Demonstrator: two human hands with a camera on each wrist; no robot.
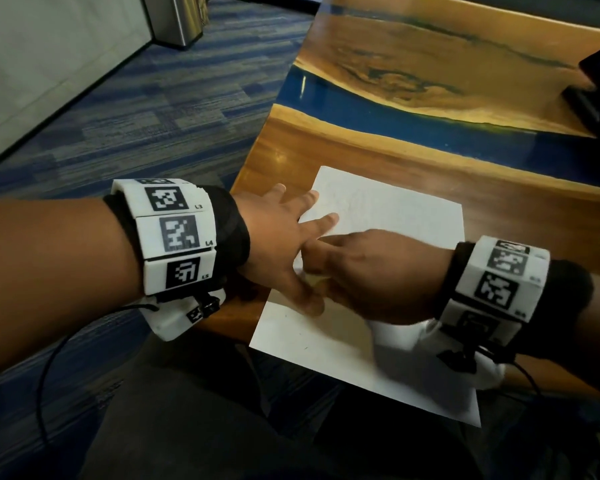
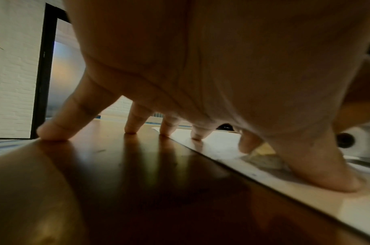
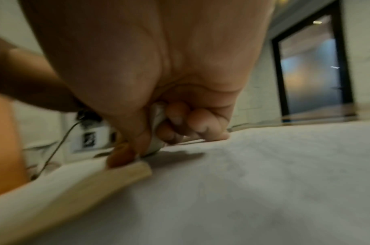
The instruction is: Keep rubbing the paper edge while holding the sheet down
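We hold the sheet of paper [image 1: 388,216] flat at the near left corner of the counter [image 1: 326,147]; our left hand [image 1: 278,237] presses it, fingers spread. Our right hand [image 1: 371,275] curls its grip around a small pale eraser [image 3: 156,140] rubbing the sheet. Faint lines remain at the far end, so erasing looks unfinished. Only the wrist views show the eraser; the head view hides it.

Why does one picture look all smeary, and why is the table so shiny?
Right wrist view: the right hand and paper are blurred. Left wrist view: the table mirrors the left hand's fingers. Head view: the table glares.
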